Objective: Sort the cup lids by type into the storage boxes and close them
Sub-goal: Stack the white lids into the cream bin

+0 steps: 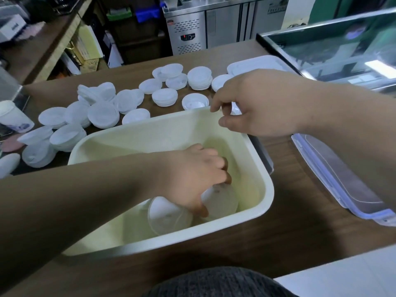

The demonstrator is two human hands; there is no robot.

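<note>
A cream storage box [102,144] stands open on the brown table in front of me. My left hand [192,174] reaches down inside it and grips a stack of white cup lids [220,200] near the right wall. Another lid stack [169,215] lies in the box just to its left. My right hand [263,103] hovers over the box's far right corner, fingers loosely curled and holding nothing. Several stacks of white lids [102,114] lie scattered on the table beyond the box.
A clear box cover with blue clips [342,181] lies on the table at the right. A white box [257,65] sits at the back right beside a glass display case [342,46]. A white tumbler [12,118] stands at the left edge.
</note>
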